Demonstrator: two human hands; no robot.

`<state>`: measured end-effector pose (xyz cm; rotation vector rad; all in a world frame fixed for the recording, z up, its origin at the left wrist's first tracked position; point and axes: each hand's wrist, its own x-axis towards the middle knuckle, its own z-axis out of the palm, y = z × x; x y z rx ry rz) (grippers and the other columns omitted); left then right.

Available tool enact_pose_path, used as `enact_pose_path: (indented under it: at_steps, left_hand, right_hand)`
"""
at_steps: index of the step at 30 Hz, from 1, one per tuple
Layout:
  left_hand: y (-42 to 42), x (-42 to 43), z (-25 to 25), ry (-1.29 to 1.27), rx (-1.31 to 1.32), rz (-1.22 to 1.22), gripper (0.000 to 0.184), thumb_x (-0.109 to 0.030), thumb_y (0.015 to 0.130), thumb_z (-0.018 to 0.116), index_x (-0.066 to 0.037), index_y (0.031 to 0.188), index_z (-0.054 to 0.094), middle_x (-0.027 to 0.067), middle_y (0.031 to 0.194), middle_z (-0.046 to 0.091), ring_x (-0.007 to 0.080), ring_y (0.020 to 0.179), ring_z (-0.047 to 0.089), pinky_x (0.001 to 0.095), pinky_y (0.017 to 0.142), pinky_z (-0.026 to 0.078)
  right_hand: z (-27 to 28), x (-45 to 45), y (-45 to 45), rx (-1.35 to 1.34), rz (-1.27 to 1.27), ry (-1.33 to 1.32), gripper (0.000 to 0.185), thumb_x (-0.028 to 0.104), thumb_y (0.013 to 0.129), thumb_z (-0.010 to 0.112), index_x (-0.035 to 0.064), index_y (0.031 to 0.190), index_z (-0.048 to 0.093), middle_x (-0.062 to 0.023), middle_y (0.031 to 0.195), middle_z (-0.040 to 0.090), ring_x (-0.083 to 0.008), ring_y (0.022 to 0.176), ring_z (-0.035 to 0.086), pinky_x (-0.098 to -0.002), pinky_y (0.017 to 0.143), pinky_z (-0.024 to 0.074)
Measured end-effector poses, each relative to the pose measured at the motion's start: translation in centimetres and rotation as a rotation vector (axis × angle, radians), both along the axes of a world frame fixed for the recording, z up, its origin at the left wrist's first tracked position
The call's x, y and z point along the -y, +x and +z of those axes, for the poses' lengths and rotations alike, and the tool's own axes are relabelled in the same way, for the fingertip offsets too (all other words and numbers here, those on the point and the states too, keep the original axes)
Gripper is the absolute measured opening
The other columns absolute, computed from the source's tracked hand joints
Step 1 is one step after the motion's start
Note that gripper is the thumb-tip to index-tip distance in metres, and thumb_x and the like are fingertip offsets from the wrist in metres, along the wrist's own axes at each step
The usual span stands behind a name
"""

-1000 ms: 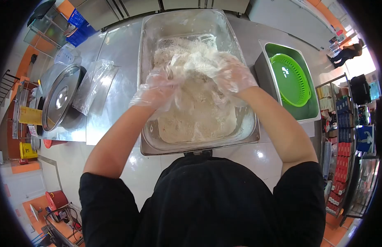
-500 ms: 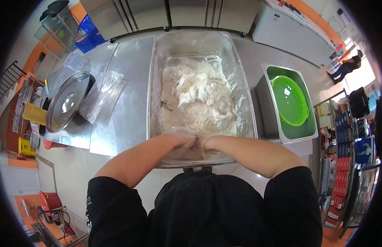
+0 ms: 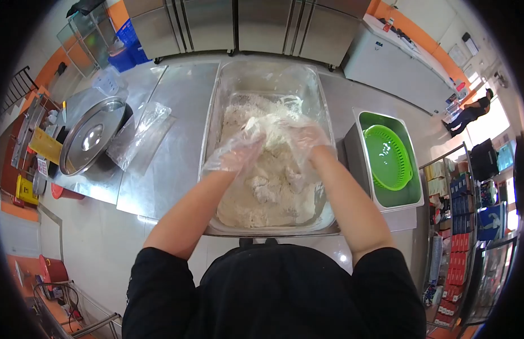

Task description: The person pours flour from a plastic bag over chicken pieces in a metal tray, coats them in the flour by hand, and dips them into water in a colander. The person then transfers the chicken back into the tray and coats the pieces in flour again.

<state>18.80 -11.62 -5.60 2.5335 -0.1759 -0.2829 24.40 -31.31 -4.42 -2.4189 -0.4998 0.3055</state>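
A deep metal tray (image 3: 214,113) holds pale flour (image 3: 239,206) with lumpy flour-coated pieces in it; their kind is hidden by the coating. Over the tray's middle, my left hand (image 3: 248,148), in a loose clear plastic glove, curls round the left side of a white heap of flour-coated pieces (image 3: 267,129). From the right, my right hand (image 3: 307,137), gloved the same way, closes round that heap. Flour and motion blur partly cover the fingertips. Closer to me, further coated lumps (image 3: 264,189) lie loose in the flour.
Right of the tray stands a steel container (image 3: 417,169) with a green basket (image 3: 389,158) inside. On the steel table at left are clear plastic bags (image 3: 140,133), a round metal lid (image 3: 92,138) and a plastic jug (image 3: 106,83). Another person (image 3: 470,113) stands far right.
Both hands have moved forward from the tray's near edge to the heap in the middle and spread apart. Coated lumps and flour now show where the hands were. The view has shifted slightly.
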Motion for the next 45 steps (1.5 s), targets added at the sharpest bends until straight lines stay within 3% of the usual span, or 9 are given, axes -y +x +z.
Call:
enact_pose_path:
  at_steps: [9,13,17,20,23,25,27,29,45]
  left_hand:
    - [-4.5,5.1,5.6,0.174,-0.089,-0.349,0.036,-0.030,0.089,0.029,-0.016,0.117,0.046,0.0142,0.109,0.053,0.0302,0.100,0.052,0.0393,0.087,0.040]
    - [-3.7,4.6,-1.8,0.037,0.105,-0.517,0.033,-0.027,0.087,0.034,-0.015,0.115,0.048,0.0132,0.106,0.054,0.0280,0.095,0.053,0.0361,0.083,0.042]
    - [-3.8,4.8,-2.1,-0.294,-0.003,-0.573,0.032,-0.018,0.087,0.037,-0.013,0.118,0.045,0.0109,0.104,0.054,0.0223,0.093,0.054,0.0320,0.080,0.043]
    - [-1.9,3.1,-3.3,-0.083,0.303,-0.712,0.032,-0.019,0.088,0.035,-0.013,0.117,0.045,0.0115,0.104,0.054,0.0228,0.094,0.053,0.0325,0.080,0.043]
    - [-1.3,3.4,5.5,-0.023,-0.222,-0.036,0.036,-0.029,0.087,0.036,-0.008,0.112,0.050,0.0076,0.109,0.053,0.0225,0.092,0.052,0.0328,0.080,0.042]
    - [1.5,0.7,0.2,0.353,0.359,-0.027,0.042,-0.035,0.088,0.038,-0.005,0.117,0.047,0.0072,0.115,0.051,0.0174,0.097,0.050,0.0325,0.081,0.041]
    - [3.4,0.5,-7.6,-1.084,-0.120,0.101,0.051,-0.042,0.086,0.040,-0.005,0.120,0.044,0.0088,0.119,0.048,0.0179,0.102,0.047,0.0329,0.084,0.039]
    - [5.5,0.4,-13.4,-1.456,-0.450,0.260,0.058,-0.048,0.084,0.041,-0.005,0.123,0.041,0.0105,0.123,0.045,0.0198,0.109,0.044,0.0326,0.088,0.036]
    - [3.0,0.7,-3.8,-0.824,-0.225,0.587,0.053,-0.027,0.070,0.061,-0.001,0.114,0.047,0.0104,0.105,0.054,0.0195,0.092,0.052,0.0296,0.077,0.042]
  right_hand:
    - [1.7,-2.9,-2.3,0.021,-0.130,-0.006,0.061,0.037,0.083,0.048,0.0036,0.130,0.029,-0.0152,0.133,0.030,-0.0246,0.124,0.028,-0.0277,0.103,0.0190]
    - [-1.9,-1.2,-1.4,0.904,0.111,-0.503,0.053,0.029,0.085,0.045,0.0064,0.131,0.029,-0.0182,0.138,0.018,-0.0273,0.126,0.025,-0.0299,0.103,0.0204]
    - [-0.8,-1.1,-2.5,0.329,0.002,0.219,0.047,0.022,0.085,0.042,0.0063,0.129,0.032,-0.0189,0.135,0.025,-0.0294,0.121,0.033,-0.0301,0.100,0.0272]
    - [1.4,-0.5,-2.9,0.255,-0.114,-0.232,0.045,0.017,0.083,0.044,0.0056,0.126,0.036,-0.0183,0.130,0.034,-0.0294,0.116,0.040,-0.0304,0.097,0.0316]
    - [-0.6,0.9,-0.3,0.164,-0.129,-0.558,0.042,0.016,0.081,0.043,0.0045,0.121,0.041,-0.0189,0.122,0.044,-0.0304,0.110,0.046,-0.0340,0.093,0.0358]
    - [-9.9,3.4,5.3,0.057,-0.066,-0.419,0.042,0.021,0.079,0.042,0.0046,0.118,0.046,-0.0209,0.114,0.050,-0.0340,0.104,0.050,-0.0393,0.090,0.0383]
    - [-9.2,2.2,2.7,0.025,-0.181,-0.372,0.039,0.021,0.079,0.041,0.0039,0.113,0.050,-0.0212,0.108,0.053,-0.0333,0.100,0.053,-0.0391,0.086,0.0408]
    - [-8.3,1.3,1.5,-0.057,-0.201,-0.343,0.038,0.022,0.079,0.041,0.0023,0.109,0.052,-0.0214,0.107,0.054,-0.0312,0.100,0.052,-0.0374,0.086,0.0405]
    - [-6.5,-1.1,1.3,0.222,-0.303,-0.063,0.046,0.036,0.080,0.045,0.0118,0.119,0.047,-0.0130,0.121,0.047,-0.0312,0.110,0.044,-0.0365,0.095,0.0322]
